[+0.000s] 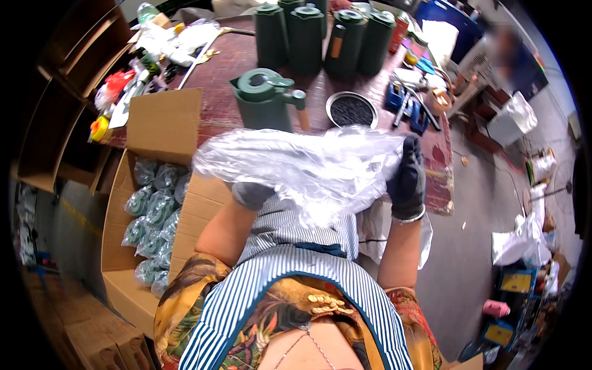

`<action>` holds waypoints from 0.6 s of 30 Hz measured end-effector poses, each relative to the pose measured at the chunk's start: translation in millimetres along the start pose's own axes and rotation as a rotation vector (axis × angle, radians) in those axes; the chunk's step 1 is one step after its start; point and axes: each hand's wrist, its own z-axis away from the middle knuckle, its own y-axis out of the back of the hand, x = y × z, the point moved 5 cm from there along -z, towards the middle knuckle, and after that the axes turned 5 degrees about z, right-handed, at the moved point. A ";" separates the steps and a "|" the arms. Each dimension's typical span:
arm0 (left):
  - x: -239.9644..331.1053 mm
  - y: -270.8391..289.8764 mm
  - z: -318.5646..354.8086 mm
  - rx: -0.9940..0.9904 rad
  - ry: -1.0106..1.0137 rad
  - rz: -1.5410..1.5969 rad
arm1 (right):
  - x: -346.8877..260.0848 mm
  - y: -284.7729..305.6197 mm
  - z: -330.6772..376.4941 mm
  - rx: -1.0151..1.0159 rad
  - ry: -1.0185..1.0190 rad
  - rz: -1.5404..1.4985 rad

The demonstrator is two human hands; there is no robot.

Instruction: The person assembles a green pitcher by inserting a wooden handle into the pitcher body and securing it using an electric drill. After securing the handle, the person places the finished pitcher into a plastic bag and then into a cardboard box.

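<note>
A crumpled clear plastic bag stretches between my two gloved hands, in front of my body at the table's near edge. My right hand, in a dark glove with a grey cuff, is closed on the bag's right end. Under the bag's left part, my left hand grips it in a grey glove; the plastic hides its fingertips. Just beyond the bag stands a dark green jug with a lid and a wood-trimmed handle. Right of this jug sits a round metal bowl of small dark pieces.
Several dark green jugs stand at the table's far side. An open cardboard box at my left holds several plastic-wrapped green items. Blue-and-black tools lie at the table's right. Another person is at the far right.
</note>
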 end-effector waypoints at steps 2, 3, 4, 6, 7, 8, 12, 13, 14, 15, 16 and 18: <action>-5.4 37.2 18.7 0.095 0.112 0.067 | 34.6 -19.2 6.3 -0.107 -0.187 -0.029; -4.6 56.5 21.2 0.153 0.125 0.073 | 50.0 -34.0 3.7 -0.337 -0.178 0.110; -1.2 72.9 17.0 0.210 0.133 0.071 | 64.3 -47.4 2.9 -0.564 -0.130 0.249; 11.2 117.6 11.7 0.367 0.108 -0.005 | 56.9 -115.0 -0.1 -0.574 -0.266 0.286; 14.0 134.0 1.8 0.423 0.087 -0.043 | 50.1 -134.3 -6.5 -0.548 -0.262 0.293; 15.5 149.6 -11.2 0.473 0.063 -0.103 | 47.6 -131.7 -29.7 -0.398 -0.185 0.142; -35.3 196.7 -70.8 0.518 0.084 -0.559 | 64.5 -128.3 -116.2 -0.083 0.067 -0.052; -56.5 200.4 -78.6 0.424 0.050 -0.951 | 88.9 -116.7 -119.4 -0.030 0.003 0.002; -79.4 203.6 -79.7 0.296 -0.063 -1.591 | 119.7 -107.8 -118.1 0.011 -0.070 0.047; -105.2 206.5 -72.5 0.199 -0.186 -2.106 | 157.9 -89.6 -107.3 0.080 -0.159 0.095; -127.1 211.3 -62.2 0.170 -0.211 -2.308 | 192.1 -67.5 -91.1 0.152 -0.240 0.152; -97.4 96.2 -79.4 0.324 0.576 -0.918 | 181.8 9.5 -50.6 0.340 0.156 1.384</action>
